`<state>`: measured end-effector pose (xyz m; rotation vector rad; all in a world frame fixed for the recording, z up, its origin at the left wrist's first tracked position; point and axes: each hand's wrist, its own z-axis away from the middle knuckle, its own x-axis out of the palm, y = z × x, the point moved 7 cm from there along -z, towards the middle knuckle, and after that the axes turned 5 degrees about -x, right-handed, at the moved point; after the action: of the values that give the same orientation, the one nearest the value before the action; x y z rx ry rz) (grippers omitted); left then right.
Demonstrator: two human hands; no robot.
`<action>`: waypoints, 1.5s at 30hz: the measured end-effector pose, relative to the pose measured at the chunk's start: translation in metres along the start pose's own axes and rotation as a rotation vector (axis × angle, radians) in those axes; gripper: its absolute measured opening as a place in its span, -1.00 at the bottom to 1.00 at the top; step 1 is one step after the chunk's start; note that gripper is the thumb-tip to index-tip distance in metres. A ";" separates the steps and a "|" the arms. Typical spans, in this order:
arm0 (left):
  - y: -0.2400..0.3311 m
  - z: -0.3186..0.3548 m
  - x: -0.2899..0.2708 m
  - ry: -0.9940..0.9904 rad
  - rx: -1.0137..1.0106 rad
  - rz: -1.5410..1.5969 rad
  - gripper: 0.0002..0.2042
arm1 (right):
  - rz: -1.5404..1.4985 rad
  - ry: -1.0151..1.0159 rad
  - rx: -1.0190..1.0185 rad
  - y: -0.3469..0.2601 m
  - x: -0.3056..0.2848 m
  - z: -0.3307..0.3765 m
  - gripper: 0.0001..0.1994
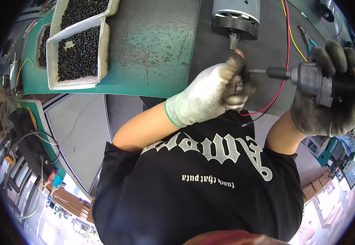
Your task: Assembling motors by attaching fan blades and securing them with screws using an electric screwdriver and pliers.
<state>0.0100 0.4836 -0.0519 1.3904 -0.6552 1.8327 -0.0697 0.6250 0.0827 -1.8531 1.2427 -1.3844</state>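
Observation:
My left hand [216, 92], in a white knit glove with blackened fingers, is curled closed in front of my chest. Its fingers are partly blurred, and whatever they pinch is hidden. My right hand [330, 110], in a dark, soiled glove, grips a dark grey power screwdriver [310, 79]. The tool's thin metal bit points left and ends close to my left fingers; whether it touches them I cannot tell. Just beyond my left hand lies a silver electric motor [236, 11] with a black end cap and a threaded shaft toward me.
At the far left, two white bins [104, 53] hold many small black screws. They stand on a worn green bench mat [157, 61]. Red and yellow wires [288, 36] run past the motor. Blue-handled pliers [308, 40] lie beyond my right hand.

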 end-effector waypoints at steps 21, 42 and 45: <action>0.033 -0.015 -0.007 0.144 0.231 0.082 -0.75 | -0.261 -0.073 0.066 0.028 -0.001 -0.006 -0.73; 0.039 -0.012 -0.002 0.261 0.308 -0.361 -0.67 | 0.705 -0.246 -0.530 0.012 0.018 0.010 -0.72; 0.043 -0.010 -0.003 0.265 0.326 -0.371 -0.67 | 0.921 -0.267 -0.663 0.014 0.028 0.020 -0.72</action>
<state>-0.0297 0.4649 -0.0566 1.3290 0.0414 1.8219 -0.0549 0.5911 0.0772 -1.3819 2.1628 -0.2290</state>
